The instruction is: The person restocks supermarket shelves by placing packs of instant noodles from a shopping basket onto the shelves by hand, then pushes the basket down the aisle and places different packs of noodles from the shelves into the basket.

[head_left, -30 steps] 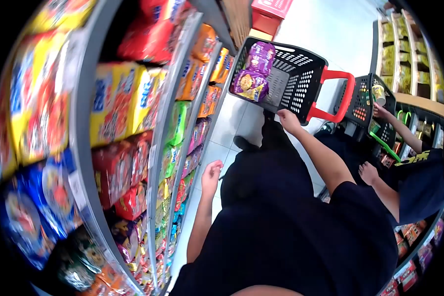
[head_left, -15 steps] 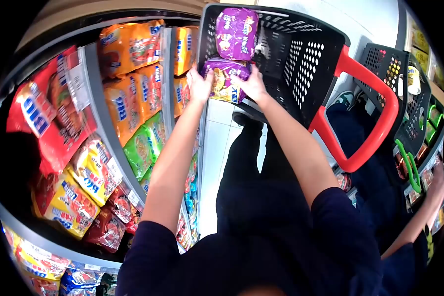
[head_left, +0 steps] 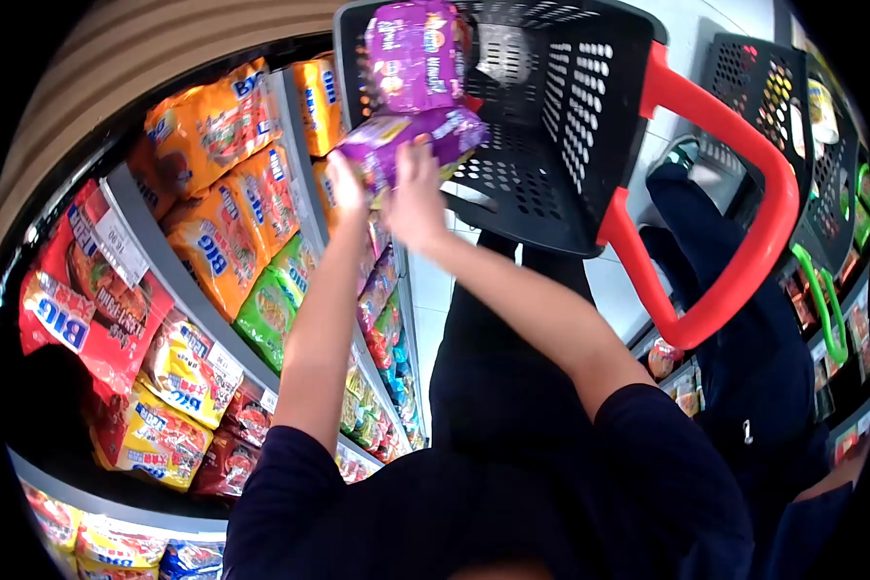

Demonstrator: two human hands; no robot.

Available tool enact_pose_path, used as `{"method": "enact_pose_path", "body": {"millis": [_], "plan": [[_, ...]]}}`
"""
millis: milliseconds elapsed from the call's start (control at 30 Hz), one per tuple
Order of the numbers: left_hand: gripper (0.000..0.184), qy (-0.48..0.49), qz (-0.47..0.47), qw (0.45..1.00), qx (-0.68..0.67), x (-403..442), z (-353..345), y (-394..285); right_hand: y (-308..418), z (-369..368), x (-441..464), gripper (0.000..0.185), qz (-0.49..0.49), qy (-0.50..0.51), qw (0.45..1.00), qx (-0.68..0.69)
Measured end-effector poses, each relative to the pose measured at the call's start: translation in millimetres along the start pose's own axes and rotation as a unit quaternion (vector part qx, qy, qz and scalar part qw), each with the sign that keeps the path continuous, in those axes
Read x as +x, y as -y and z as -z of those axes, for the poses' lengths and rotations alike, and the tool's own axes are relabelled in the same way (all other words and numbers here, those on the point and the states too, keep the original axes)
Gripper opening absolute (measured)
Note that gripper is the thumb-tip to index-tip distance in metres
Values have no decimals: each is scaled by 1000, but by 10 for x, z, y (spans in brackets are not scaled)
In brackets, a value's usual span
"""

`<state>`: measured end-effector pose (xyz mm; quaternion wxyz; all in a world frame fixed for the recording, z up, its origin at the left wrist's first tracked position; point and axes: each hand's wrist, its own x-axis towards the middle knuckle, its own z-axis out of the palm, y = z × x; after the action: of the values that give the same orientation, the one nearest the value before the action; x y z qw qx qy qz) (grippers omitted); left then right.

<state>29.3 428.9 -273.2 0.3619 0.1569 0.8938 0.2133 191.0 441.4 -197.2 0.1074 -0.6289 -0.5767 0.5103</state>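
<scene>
Pale floor tiles [head_left: 435, 300] run down a store aisle, with a shelf edge [head_left: 191, 309] curving along the left under bright bags, among them orange packs [head_left: 213, 126]. Looking down from the wearer's head, the one view shows a black basket [head_left: 541, 164] with a red handle [head_left: 759, 261] at the top centre. Over its near left corner is a shiny purple pack [head_left: 387, 145], tilted and slightly blurred. The left hand [head_left: 350, 184] is closed against its left end; the right hand [head_left: 418, 198] has bent fingers on its near face, so both seem to hold it, though the thumbs are hard to make out. Just beyond lies a second purple pack [head_left: 416, 58], inside the basket. The step in hand looks like handling the nearer pack at the basket's edge; any shift of it calls for keeping both ends supported and clear of the rim, whose contact with the pack cannot be told. Open room lies to the right within the basket, while the shelf sits close on the left. Beyond the red handle, another person's leg [head_left: 754, 329] and a neighbouring basket [head_left: 754, 87] narrow the aisle.
</scene>
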Motion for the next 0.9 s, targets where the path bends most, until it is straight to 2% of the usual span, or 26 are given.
{"method": "enact_pose_path", "body": {"millis": [67,133,167,267,367,400,467,533,733,767,867,900], "plan": [[71,91,36,977,-190,7,191,58,254,145,-212,83,-1,92,995,42],[68,118,40,963,-240,109,335,209,303,57,-321,89,17,63,998,7],[70,106,31,967,-230,79,367,234,276,27,-343,90,17,70,997,9],[59,5,32,986,-162,-325,278,-241,243,36,-330,92,-1,82,996,27],[52,-10,-50,996,-79,-434,329,-305,145,70,-266,96,-8,72,996,60],[51,-4,-37,997,-65,-566,330,-433,89,63,-205,98,-12,64,995,74],[52,6,-102,994,-41,-662,265,-433,-132,30,-75,99,-32,60,994,81],[57,42,-62,997,-17,-677,160,-426,-370,10,35,101,-39,89,991,94],[66,111,-110,986,49,-313,-36,-257,-686,92,344,98,-9,160,986,47],[70,116,-106,985,66,-320,-27,-280,-716,134,343,98,-2,171,984,52],[74,70,-195,970,125,91,69,133,-847,227,169,96,6,136,986,99],[80,70,-204,969,118,-8,52,0,-880,335,67,96,-30,134,989,63]]}}
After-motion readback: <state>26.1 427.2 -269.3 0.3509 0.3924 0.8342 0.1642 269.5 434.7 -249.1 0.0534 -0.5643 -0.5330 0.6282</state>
